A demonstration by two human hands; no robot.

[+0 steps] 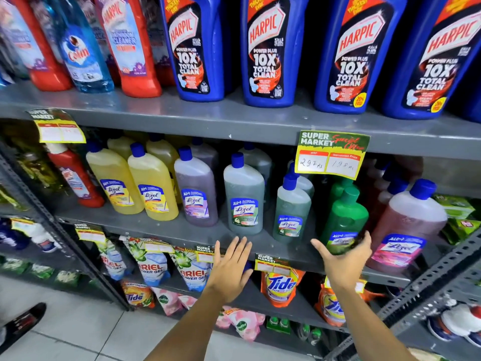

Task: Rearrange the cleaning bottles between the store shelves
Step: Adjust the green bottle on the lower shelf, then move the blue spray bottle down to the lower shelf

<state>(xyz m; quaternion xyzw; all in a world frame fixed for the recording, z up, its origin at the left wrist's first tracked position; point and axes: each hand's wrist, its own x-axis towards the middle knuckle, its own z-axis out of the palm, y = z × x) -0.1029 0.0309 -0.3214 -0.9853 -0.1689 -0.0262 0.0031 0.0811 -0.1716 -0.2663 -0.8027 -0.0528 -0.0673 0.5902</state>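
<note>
i noted left hand [230, 267] open, empty; right hand [343, 261] open, fingers spread, at green lizol bottle [345, 220] on middle shelf [161, 225].

Two bare forearms enter from the bottom edge, with no sleeves, watch, bracelet or gloves visible anywhere along them. The left hand [230, 269] and right hand [345, 261] wear no rings that can be made out; the fingers [240, 250] are slender, with short, unpainted nails. Motion blur softens the right hand's fingertips, hiding finer detail there.
</note>
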